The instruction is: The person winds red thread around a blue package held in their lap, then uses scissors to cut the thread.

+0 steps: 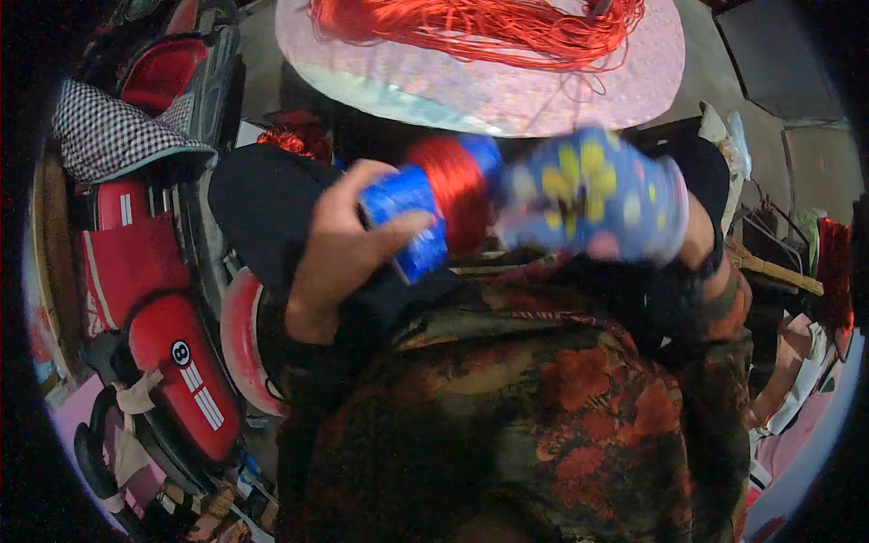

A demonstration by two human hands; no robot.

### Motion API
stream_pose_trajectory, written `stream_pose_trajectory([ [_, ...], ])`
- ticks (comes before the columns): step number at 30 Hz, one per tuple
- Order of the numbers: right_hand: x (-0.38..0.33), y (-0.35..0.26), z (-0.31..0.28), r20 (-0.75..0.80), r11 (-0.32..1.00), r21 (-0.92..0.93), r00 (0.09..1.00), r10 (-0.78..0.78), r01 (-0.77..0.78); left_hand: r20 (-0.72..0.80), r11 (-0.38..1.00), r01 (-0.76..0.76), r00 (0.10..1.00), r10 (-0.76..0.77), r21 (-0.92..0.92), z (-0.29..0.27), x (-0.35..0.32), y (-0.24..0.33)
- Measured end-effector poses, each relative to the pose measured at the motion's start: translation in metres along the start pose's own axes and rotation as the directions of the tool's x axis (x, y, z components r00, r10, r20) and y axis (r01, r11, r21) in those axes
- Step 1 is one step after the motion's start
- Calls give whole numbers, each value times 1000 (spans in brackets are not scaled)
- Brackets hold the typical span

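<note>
My left hand (348, 240) is wrapped around one end of a blue spool (403, 213), with the thumb across its near side. Shiny red cord (450, 185) is wound round the spool's middle. The spool lies tilted above my lap. Close to its right end is my right hand (579, 195), covered by a blue cloth mitt with yellow flowers and pale dots. Motion smears this hand, and its fingers are hidden. I cannot make out whether it grips the cord.
Ahead stands a pink oval table (489, 95) with a large loose coil of red cord (507, 32). To my left are a red-and-black ride-on toy (186, 380) and a checked cloth (127, 136). A wooden stick (778, 271) and clutter lie to the right.
</note>
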State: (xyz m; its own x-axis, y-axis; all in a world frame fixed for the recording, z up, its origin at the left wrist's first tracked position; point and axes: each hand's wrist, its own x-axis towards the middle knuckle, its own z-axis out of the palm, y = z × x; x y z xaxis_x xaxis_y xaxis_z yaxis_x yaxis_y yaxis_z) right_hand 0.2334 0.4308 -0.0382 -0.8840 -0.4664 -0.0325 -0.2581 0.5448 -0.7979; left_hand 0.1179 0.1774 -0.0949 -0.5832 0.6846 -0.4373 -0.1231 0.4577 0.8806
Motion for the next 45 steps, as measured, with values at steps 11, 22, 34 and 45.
stream_pose_trajectory([
  [11,-24,63,79,-132,913,361,958,253,-192,-132,521,-170,985,109,-837,9,-3,9],
  [22,15,54,8,-232,936,315,943,239,-159,361,904,88,929,76,-418,6,-5,-2],
  [34,-16,17,42,-105,923,-362,979,-177,128,-329,879,-214,942,70,-426,4,14,-15],
  [45,-10,95,38,-203,877,431,924,325,-214,203,715,-2,958,201,-699,-2,-5,-3],
])
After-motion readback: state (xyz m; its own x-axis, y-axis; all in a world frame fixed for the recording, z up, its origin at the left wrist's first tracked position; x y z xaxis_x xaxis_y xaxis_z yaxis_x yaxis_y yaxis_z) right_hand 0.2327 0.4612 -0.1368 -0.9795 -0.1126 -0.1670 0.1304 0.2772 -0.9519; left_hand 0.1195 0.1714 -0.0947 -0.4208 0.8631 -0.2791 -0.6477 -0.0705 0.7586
